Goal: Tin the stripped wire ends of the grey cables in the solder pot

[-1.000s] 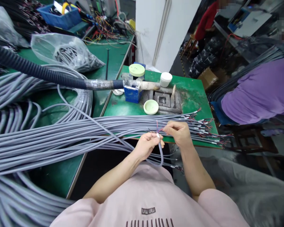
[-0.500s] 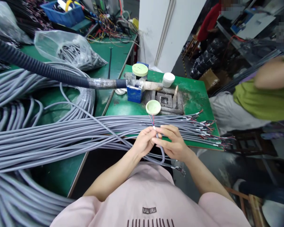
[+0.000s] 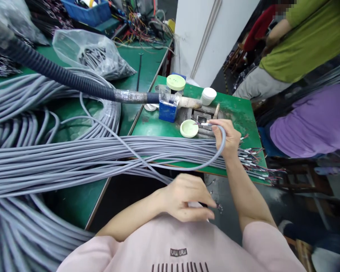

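My right hand (image 3: 228, 136) pinches a grey cable (image 3: 219, 149) near its end, and the cable loops down and back to the left. Its thin stripped wires (image 3: 197, 123) point left, over the rim of a small pale-green dish (image 3: 189, 129); whether they touch what is inside cannot be made out. Closer to my body, my left hand (image 3: 188, 198) hangs free with thumb and fingers apart, holding nothing. Beneath both arms' reach runs a thick bundle of grey cables (image 3: 102, 151), their stripped ends fanned out at the right.
A ribbed hose (image 3: 82, 83) crosses to a blue block (image 3: 167, 111). Behind the dish are a soot-stained square unit (image 3: 206, 113), a white pot (image 3: 208, 96) and a green-lidded jar (image 3: 176, 82). People stand and sit at the right. A plastic bag (image 3: 93, 56) lies at the left.
My hands have parted. The right one has carried the cable end up to the dish; the left has let go and dropped back toward my body. A person in green has moved.
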Motion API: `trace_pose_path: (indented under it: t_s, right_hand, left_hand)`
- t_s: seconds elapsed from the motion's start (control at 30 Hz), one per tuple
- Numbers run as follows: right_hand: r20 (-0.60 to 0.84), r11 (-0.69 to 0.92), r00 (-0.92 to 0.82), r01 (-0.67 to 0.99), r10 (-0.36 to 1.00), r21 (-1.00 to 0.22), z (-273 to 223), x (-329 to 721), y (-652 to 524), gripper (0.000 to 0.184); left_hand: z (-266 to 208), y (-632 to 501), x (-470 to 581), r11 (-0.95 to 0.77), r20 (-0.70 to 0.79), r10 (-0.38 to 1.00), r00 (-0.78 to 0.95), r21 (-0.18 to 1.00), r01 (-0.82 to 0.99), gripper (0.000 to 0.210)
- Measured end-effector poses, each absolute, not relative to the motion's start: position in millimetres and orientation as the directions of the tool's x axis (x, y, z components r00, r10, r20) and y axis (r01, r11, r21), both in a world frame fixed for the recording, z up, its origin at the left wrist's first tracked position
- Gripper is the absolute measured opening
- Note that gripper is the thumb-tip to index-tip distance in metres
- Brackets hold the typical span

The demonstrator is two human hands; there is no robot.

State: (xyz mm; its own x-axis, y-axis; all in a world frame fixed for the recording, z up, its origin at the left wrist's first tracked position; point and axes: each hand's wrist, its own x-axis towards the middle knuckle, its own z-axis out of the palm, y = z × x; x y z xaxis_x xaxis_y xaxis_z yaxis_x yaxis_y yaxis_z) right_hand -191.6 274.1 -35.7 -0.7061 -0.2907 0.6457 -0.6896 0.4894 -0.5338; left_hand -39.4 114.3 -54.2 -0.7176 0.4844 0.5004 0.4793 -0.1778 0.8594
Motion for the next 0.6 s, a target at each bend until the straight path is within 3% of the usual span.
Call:
trace_pose_path:
  t_s: [0.07, 0.1, 0.2, 0.33, 0.6]
  right_hand:
    - [0.618, 0.487, -0.706, -0.698, -0.345, -0.526, -39.5, -201.0, 265.8, 0.027]
    - [0.608, 0.488, -0.703, -0.703, -0.368, -0.517, -42.0, -204.3, 262.4, 0.027]
    - [0.594, 0.503, -0.692, -0.715, -0.409, -0.486, -49.6, -211.0, 257.1, 0.028]
    - [0.567, 0.554, -0.693, -0.71, -0.444, -0.434, -57.3, -216.1, 256.3, 0.029]
    - [0.575, 0.554, -0.657, -0.742, -0.488, -0.377, -63.6, -221.3, 251.8, 0.028]
  left_hand:
    - [-61.4, 121.0, -41.6, -0.133, 0.478, 0.629, -0.613, 0.844, 0.52, 0.02]
    - [-67.1, 124.7, -44.5, -0.075, 0.489, 0.623, -0.61, 0.814, 0.576, 0.023]
    - [-88.6, 132.3, -56.5, 0.206, 0.52, 0.482, -0.705, 0.715, 0.668, 0.028]
    - [-116.5, 132.6, -69.4, 0.485, 0.484, 0.331, -0.81, 0.649, 0.587, 0.031]
    - [-138.0, 134.4, -77.0, 0.53, 0.489, 0.297, -0.82, 0.63, 0.567, 0.031]
